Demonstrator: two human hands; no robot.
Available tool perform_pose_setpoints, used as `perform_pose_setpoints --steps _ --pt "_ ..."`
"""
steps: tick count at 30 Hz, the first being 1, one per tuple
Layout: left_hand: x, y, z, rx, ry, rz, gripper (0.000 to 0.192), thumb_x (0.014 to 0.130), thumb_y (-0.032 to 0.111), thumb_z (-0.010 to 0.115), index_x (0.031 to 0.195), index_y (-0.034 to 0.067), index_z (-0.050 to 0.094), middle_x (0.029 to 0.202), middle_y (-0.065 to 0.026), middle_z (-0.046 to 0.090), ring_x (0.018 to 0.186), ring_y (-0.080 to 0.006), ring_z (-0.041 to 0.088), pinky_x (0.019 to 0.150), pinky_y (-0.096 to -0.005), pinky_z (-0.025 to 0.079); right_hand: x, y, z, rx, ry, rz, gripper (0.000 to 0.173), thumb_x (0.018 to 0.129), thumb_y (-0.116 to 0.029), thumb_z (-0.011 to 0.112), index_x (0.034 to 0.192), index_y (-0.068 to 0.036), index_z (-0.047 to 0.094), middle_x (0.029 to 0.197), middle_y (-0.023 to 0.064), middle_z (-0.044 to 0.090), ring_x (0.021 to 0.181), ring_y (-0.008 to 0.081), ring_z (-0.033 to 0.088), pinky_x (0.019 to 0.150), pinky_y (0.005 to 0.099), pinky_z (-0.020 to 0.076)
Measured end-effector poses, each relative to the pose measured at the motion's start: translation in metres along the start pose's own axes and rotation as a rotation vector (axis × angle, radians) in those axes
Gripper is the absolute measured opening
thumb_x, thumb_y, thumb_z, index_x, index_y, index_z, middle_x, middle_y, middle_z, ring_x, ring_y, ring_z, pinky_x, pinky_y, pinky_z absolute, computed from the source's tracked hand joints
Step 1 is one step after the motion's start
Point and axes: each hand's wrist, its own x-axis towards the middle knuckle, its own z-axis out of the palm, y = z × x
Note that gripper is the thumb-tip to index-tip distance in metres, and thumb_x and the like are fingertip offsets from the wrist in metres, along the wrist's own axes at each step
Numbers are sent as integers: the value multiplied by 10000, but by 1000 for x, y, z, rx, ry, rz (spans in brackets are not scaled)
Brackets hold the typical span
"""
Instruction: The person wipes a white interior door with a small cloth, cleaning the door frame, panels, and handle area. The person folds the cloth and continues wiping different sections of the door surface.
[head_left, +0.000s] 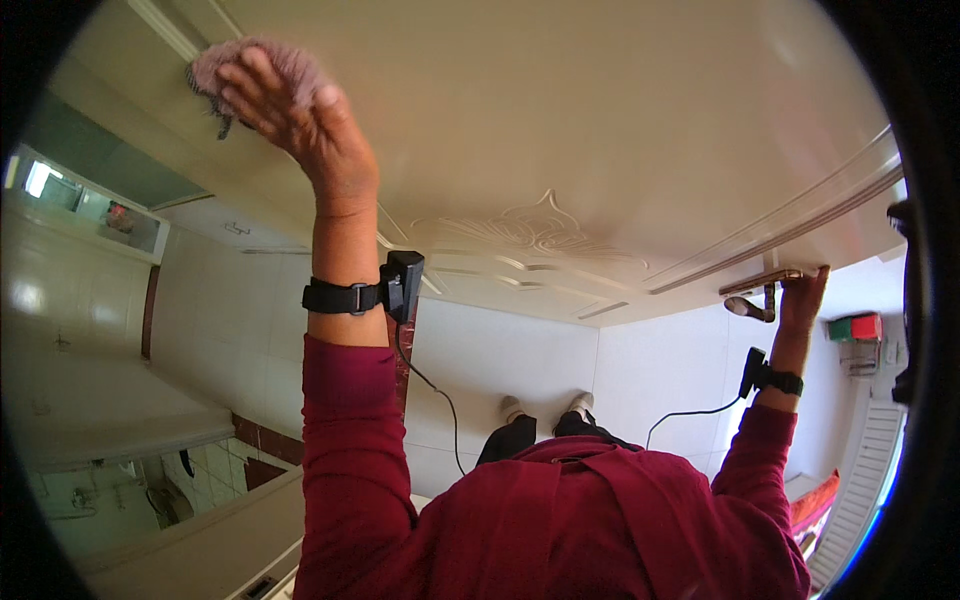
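A cream door panel (600, 112) with raised carved ornament (536, 229) stands before me. My left hand (300, 124) is raised at the upper left, its palm pressing a pinkish cloth (300, 71) with a dark underside against the door's edge area. At the right, my right hand (806, 296) is at the door's edge beside the metal door handle (750, 304) and its plate. Its fingers are partly hidden, so whether they grip the edge or the plate is unclear. Both wrists wear black straps with small cabled devices.
Pale floor tiles (510, 345) lie below, with my shoes (581, 403) on them. A doorway at the lower left shows a tiled room (210, 469). A white radiator (862, 472) stands at the right, near red and green boxes (855, 328).
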Motion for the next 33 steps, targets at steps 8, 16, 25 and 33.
perform_pose_setpoints --steps 8,16,25,33 --pt "-140 -56 38 -92 269 -559 690 1007 485 318 1499 13 204 1534 -167 249 1439 -300 195 1178 -425 116 -3 5 10 -28 46 -47 482 967 -487 534 1278 -121 565 1207 28 642 1045 200 602 855 378 474" --pt "-236 -16 60 -654 518 -1448 277 917 497 380 972 227 413 1016 6 442 943 -136 405 878 -316 366 -3 9 31 -22 109 -76 450 969 -472 544 1245 -119 582 1176 34 652 1053 209 604 916 384 456" --pt "-225 51 100 -444 613 -1164 285 976 380 459 1022 125 339 1037 -8 335 981 -135 371 922 -236 268 4 15 45 -11 154 -36 482 947 -468 579 1270 -111 560 1208 51 619 1068 211 574 911 380 439" --pt "-154 203 110 -131 141 -498 796 1001 524 316 1531 -9 54 1610 -208 8 1476 -340 43 1170 -508 49 2 14 73 -90 78 -77 542 923 -488 597 1307 -118 498 1224 47 559 1097 223 533 915 394 406"
